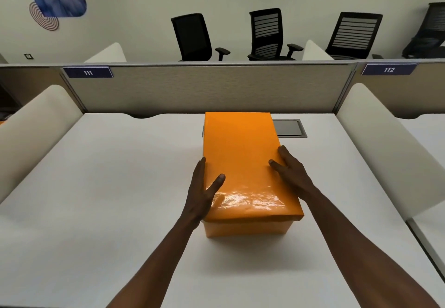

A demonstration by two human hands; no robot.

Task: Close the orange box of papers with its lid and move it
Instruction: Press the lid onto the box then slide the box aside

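Orange glossy lidded cardboard box [243, 163] sat mid white desk [108, 187], long axis toward 12 o'clock; left hand [204, 192] at 9, right hand [292, 173] at 3, both clasping it, equally near.

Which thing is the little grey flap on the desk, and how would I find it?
Start at the white desk and find the orange box between the left hand and right hand. Just behind its far right corner lies the grey flap: flat, set into the desktop, the only grey thing there.
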